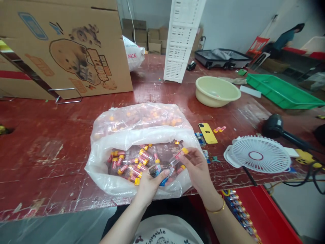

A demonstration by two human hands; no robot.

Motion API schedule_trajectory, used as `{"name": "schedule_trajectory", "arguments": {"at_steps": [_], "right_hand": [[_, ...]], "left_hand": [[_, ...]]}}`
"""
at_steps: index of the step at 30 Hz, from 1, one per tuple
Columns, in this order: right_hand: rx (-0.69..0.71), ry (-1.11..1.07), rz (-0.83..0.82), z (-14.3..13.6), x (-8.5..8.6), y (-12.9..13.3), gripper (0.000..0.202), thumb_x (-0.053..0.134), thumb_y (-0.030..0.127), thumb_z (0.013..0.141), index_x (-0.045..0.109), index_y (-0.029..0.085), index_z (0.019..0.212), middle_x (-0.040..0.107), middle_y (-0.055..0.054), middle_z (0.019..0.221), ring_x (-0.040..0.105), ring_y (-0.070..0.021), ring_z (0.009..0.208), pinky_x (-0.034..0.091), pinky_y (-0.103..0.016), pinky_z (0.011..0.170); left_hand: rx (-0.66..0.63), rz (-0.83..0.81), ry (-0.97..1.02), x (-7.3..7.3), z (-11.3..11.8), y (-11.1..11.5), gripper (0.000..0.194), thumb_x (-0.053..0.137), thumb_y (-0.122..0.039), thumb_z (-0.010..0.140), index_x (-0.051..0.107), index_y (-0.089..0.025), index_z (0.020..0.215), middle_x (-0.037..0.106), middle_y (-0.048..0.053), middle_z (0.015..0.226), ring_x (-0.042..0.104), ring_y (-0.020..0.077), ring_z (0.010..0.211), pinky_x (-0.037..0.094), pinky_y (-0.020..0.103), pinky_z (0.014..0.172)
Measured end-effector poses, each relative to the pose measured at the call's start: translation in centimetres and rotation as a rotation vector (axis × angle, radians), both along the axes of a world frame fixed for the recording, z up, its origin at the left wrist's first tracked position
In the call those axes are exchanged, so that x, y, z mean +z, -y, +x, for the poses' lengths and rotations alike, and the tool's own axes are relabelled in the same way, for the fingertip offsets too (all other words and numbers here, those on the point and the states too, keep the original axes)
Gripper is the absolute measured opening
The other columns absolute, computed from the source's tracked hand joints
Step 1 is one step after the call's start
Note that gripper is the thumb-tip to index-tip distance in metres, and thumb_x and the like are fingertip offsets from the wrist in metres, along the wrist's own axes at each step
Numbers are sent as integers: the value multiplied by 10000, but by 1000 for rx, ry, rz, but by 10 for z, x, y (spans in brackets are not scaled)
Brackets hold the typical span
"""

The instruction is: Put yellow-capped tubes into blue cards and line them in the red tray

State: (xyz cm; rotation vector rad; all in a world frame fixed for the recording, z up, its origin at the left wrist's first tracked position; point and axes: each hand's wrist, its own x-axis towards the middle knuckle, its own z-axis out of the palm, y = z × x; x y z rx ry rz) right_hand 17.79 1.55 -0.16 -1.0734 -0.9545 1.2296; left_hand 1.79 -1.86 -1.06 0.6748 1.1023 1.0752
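Observation:
A clear plastic bag (114, 135) lies on the red table, its mouth open toward me, with several small clear tubes (144, 157) with yellow caps and red labels inside. Over the near right part of the opening, my left hand (149, 183) pinches a small blue and dark packet (164, 179) between thumb and fingers. My right hand (195, 166) grips a clear tube (177, 157) near its yellow cap, tilted so its lower end is close to the packet. Whether tube and packet touch is unclear.
A yellow phone (208, 133), a cream basin (217, 91) and a white fan (259, 154) are on the right. Farther right is a green tray (281, 89). A large cardboard box (76, 51) and a white rack (181, 40) stand behind. A person (285, 39) is in the background.

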Motion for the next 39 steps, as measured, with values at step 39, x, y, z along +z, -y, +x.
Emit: {"name": "schedule_trajectory", "arguments": {"at_steps": [39], "right_hand": [[180,570,168,-2,-12,39,695,785,186,595,381,266,1155,456,-74,1156,562,-218,971,540,-354,788]], "left_hand": [[-231,-141,224,20,21,-12,319,725,-377,757,736,-127,954,761,82,821,667,154,651,523,250,640]]}}
